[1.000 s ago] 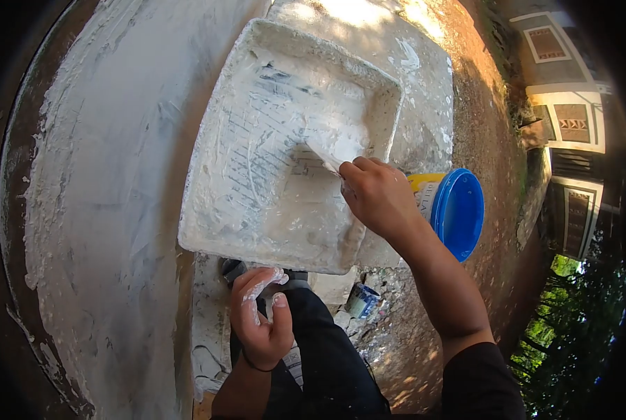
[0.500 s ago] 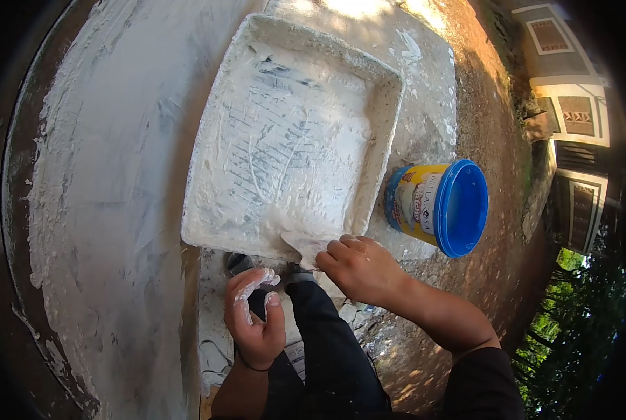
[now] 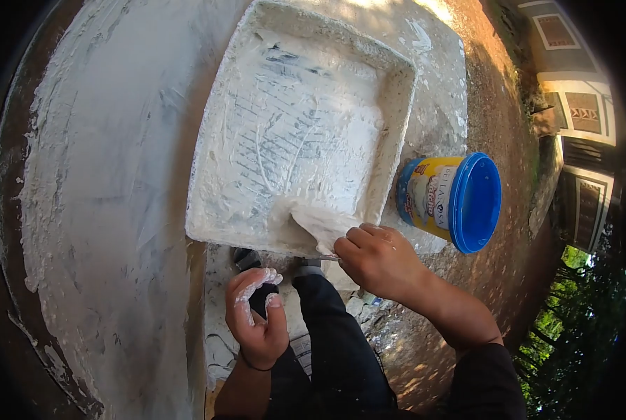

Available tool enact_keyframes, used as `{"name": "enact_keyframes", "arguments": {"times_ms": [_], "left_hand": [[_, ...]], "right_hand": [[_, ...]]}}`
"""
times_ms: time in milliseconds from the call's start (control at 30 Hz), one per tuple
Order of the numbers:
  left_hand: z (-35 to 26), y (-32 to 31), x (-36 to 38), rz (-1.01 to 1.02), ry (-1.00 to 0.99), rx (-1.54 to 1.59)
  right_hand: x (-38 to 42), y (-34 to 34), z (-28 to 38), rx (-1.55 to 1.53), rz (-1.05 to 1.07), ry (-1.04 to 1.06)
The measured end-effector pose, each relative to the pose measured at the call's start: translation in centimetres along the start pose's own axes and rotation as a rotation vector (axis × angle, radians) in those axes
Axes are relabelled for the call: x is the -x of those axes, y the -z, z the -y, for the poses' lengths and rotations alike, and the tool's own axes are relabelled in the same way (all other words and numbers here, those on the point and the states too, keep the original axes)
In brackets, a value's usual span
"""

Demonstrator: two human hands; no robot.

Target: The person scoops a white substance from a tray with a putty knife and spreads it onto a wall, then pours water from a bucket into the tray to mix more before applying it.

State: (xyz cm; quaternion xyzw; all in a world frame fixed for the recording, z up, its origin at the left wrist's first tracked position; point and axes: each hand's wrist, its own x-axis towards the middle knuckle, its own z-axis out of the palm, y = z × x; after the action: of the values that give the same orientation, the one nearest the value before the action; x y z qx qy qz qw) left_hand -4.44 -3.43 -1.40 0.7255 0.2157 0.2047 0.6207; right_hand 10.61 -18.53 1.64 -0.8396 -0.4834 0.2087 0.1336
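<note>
My right hand [image 3: 383, 262] is wrapped round the handle end of a putty knife [image 3: 321, 225] whose blade is coated in white paste. That blade is inside the near edge of a shallow rectangular tray [image 3: 395, 129], over a smear of the same white paste that covers the tray's bottom. The handle is hidden in my fist. My left hand [image 3: 260, 315] is held below the tray's near left corner, palm up, with curled fingers and the thumb apart from them. White paste sticks to its fingertips, and it grips nothing.
Right of the tray stands a blue and yellow plastic bucket [image 3: 433, 194] with its mouth towards the right. A white-coated wall surface [image 3: 110, 182] runs along the left. My dark-trousered legs [image 3: 330, 329] are below the tray. Bare ground and a building [image 3: 582, 112] lie on the right.
My right hand and the putty knife have moved slightly up and right, with the blade further over the tray. My left hand keeps nearly the same pose. The view has shifted a little.
</note>
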Motion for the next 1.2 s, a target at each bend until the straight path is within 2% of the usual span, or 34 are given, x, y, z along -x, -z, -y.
{"name": "enact_keyframes", "arguments": {"times_ms": [67,200,267,400,467,533,600,800,1000,1200], "left_hand": [[0.0,0.1,0.0,0.007,0.011,-0.016],[-0.1,-0.2,0.0,-0.001,0.013,0.016],[-0.1,-0.2,-0.1,0.013,0.011,-0.011],[-0.2,-0.4,-0.4,0.015,0.015,-0.004],[-0.2,-0.5,-0.2,0.012,0.021,-0.014],[0.1,-0.5,-0.6,0.004,0.010,-0.024],[0.2,-0.3,-0.4,0.008,0.023,-0.013],[0.2,-0.5,-0.6,0.020,0.018,-0.015],[0.3,-0.9,-0.6,0.021,0.010,-0.015],[0.6,-1.2,-1.4,0.026,-0.001,-0.009]], "right_hand": [[-0.3,-0.8,-1.0,-0.021,-0.104,-0.023],[-0.9,1.2,-1.3,-0.043,-0.167,-0.069],[-1.2,0.9,-1.7,-0.016,-0.159,-0.122],[-1.3,0.3,-0.3,-0.096,-0.093,-0.059],[-0.8,-0.7,0.2,-0.074,-0.008,-0.003],[-0.2,0.1,0.9,-0.016,-0.010,0.043],[0.4,0.9,1.6,-0.059,0.092,0.054],[0.3,1.1,0.8,-0.083,0.059,-0.013],[0.2,-0.8,0.0,-0.120,0.042,0.033],[0.0,0.8,0.7,-0.132,0.038,0.060]]}}
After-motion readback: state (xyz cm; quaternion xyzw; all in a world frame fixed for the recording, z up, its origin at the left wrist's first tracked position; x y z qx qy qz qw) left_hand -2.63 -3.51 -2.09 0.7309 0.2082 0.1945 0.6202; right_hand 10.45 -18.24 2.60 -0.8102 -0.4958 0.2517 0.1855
